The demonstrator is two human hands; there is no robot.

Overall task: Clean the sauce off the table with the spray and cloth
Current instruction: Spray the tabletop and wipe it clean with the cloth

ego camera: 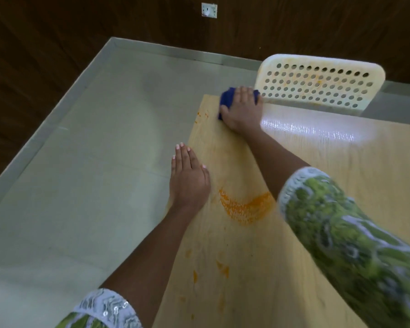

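The wiping is under way but far from finished, judging by the table (341, 185). A glossy, wet-looking band runs across its far part, from beside the cloth out toward 2 o'clock, which suggests that stretch has been sprayed or wiped. The heaviest orange sauce smear (245, 207) lies as a curved arc at about the centre of the view, untouched by the cloth at this moment. Smaller sauce spots (223, 268) sit nearer the person at 6 o'clock, and a few faint flecks (200, 114) mark the far left corner at 11 o'clock. So most of the visible sauce is left to clean.

The blue cloth (227, 98) is bunched at the far edge of the table, at 12 o'clock, just in front of a perforated cream chair back (317, 84) that carries orange stains of its own. The right hand (243, 110) lies on top of the cloth, pressing it to the surface, its fingers bent over the bundle and gripping it. The left hand (189, 176) rests flat with straight fingers on the left edge of the table at 9 o'clock, holding nothing, just beside the big smear and well apart from the cloth. No spray bottle is in view. The cloth is well apart from the main smear, which lies between the two forearms
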